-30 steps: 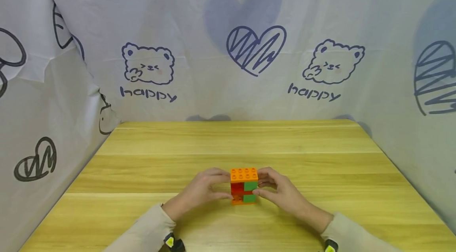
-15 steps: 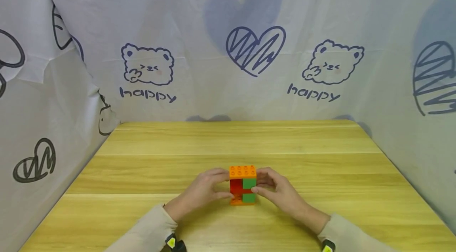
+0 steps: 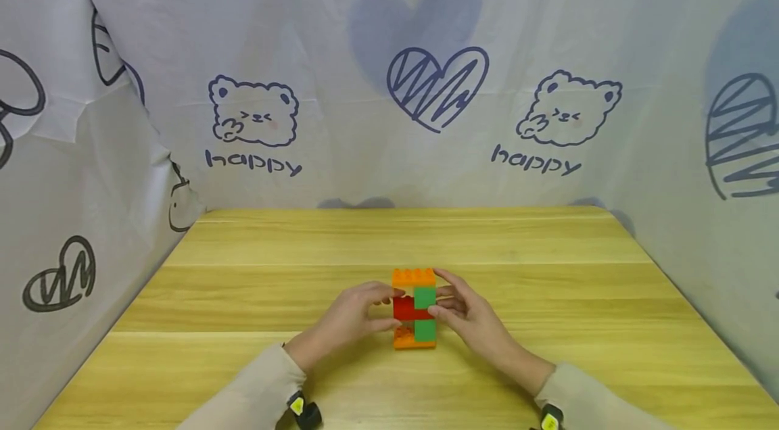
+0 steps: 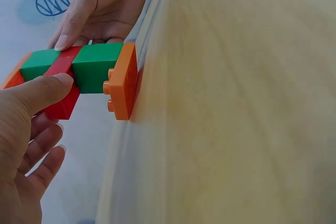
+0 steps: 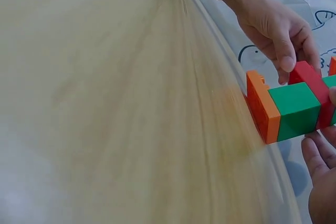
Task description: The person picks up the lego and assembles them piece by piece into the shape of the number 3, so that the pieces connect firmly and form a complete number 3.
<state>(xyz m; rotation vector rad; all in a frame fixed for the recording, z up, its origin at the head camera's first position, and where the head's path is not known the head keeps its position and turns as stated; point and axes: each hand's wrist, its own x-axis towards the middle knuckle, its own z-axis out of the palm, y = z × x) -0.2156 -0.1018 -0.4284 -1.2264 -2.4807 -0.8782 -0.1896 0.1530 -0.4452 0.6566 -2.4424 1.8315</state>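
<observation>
A stack of toy building blocks stands on the table in front of me. From bottom to top it has an orange base brick (image 3: 415, 345), a green block (image 3: 425, 330), a red brick (image 3: 404, 309), a second green block (image 3: 425, 297) and a studded orange top brick (image 3: 414, 278). Both green blocks sit at the right, leaving gaps at the left. My left hand (image 3: 348, 314) pinches the red brick's left end, its thumb crossing the red in the left wrist view. My right hand (image 3: 477, 327) grips the right side, thumb at the red brick and fingers behind.
The wooden table (image 3: 274, 241) extends around the stack. White cloth (image 3: 341, 31) printed with bears and hearts hangs behind and at both sides. Dark bands with yellow markers (image 3: 297, 405) sit at the cuffs.
In the head view the stack's top has risen and its front faces me more; fewer stud tops show. Both hands have shifted slightly with it, keeping to their sides.
</observation>
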